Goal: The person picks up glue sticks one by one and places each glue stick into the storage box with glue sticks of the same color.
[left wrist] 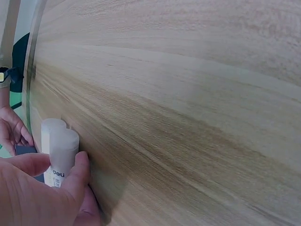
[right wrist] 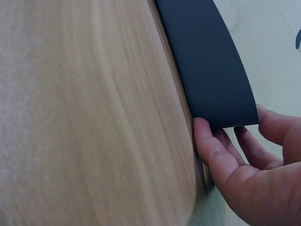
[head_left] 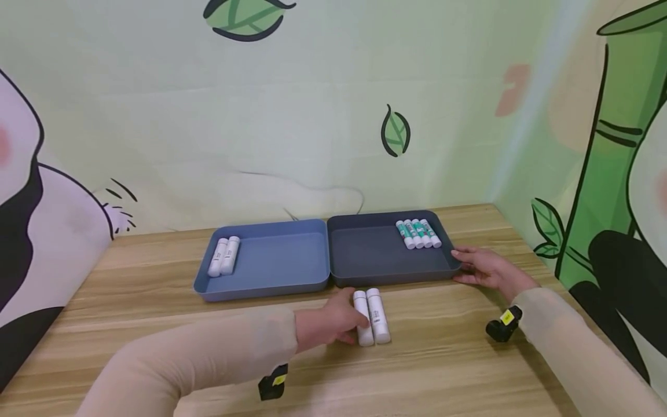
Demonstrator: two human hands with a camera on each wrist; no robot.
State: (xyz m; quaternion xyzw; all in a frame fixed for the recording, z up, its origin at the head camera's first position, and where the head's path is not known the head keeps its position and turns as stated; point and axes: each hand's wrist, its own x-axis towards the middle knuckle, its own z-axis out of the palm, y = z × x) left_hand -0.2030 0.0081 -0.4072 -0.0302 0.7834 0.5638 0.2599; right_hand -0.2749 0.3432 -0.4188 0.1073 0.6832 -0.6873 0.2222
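Observation:
Two white glue sticks lie side by side on the table in front of the trays. My left hand (head_left: 341, 315) pinches the left glue stick (head_left: 365, 333) between thumb and fingers; the right glue stick (head_left: 378, 318) lies close beside it. In the left wrist view, "deli" shows on the held glue stick (left wrist: 65, 146), and fingers hide its lower end. At the near right corner of the dark grey tray (head_left: 391, 278), my right hand (head_left: 487, 267) grips the wall. The right wrist view has its thumb at the rim and a fingertip low on the tray's corner (right wrist: 216, 84).
A blue tray (head_left: 266, 289) adjoins the dark one on the left, with two white glue sticks (head_left: 224, 255) at its left end. Several green-and-white sticks (head_left: 418, 234) lie in a row in the dark tray. Behind the wooden table (head_left: 156, 324) rises a printed wall (head_left: 312, 116).

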